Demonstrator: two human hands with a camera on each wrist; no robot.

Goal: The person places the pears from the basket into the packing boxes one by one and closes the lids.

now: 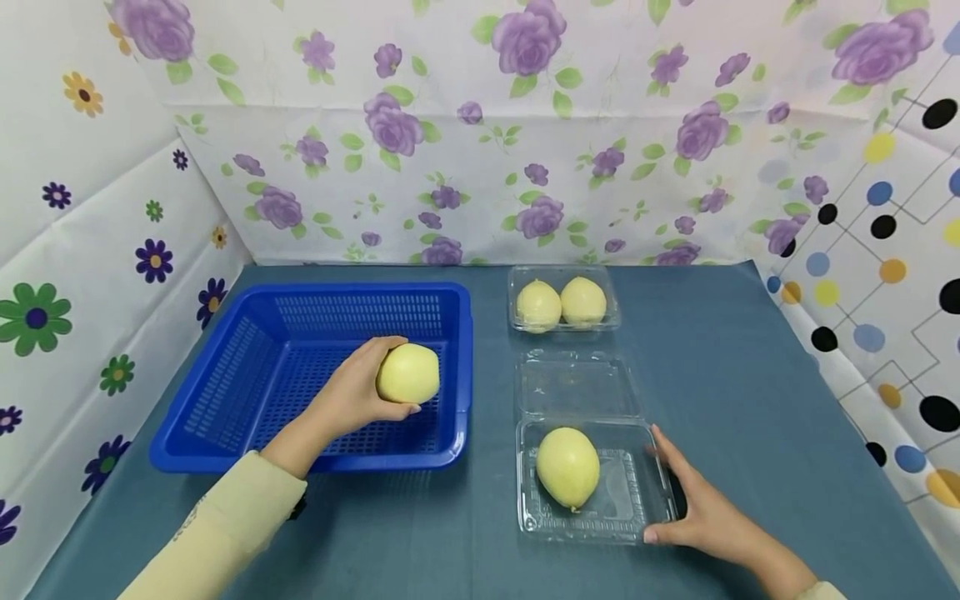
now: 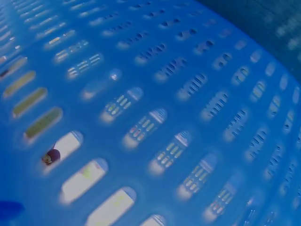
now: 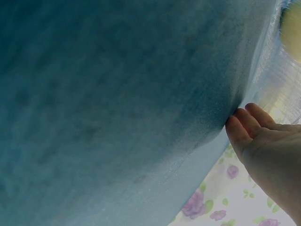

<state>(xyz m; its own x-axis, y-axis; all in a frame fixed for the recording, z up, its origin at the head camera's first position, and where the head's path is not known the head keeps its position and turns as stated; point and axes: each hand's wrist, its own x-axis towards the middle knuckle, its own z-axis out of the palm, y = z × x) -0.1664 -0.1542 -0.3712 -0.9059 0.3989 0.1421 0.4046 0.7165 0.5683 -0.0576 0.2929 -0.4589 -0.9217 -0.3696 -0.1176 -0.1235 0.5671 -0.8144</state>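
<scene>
The left hand (image 1: pixel 352 400) curled its fingers and thumb around a pale yellow round fruit (image 1: pixel 408 374), its grip closed on it, inside the blue slotted plastic basket (image 1: pixel 225 433) on the left of the blue-grey tabletop (image 1: pixel 750 358). The left wrist view showed only the basket's slotted wall (image 2: pixel 155 108) close up and blurred.

The right hand (image 1: pixel 701 504) rested against the right edge of an open clear plastic clamshell box (image 1: pixel 630 500), fingers fairly straight and touching its rim, thumb at the front corner; this grip was spread and pinched nothing. 1 pale yellow fruit (image 1: pixel 567 467) lay in that box's tray. Behind it, near the flowered backdrop (image 1: pixel 480 125), a closed clear plastic box (image 1: pixel 611 317) held 2 more yellow fruits (image 1: pixel 538 305).
</scene>
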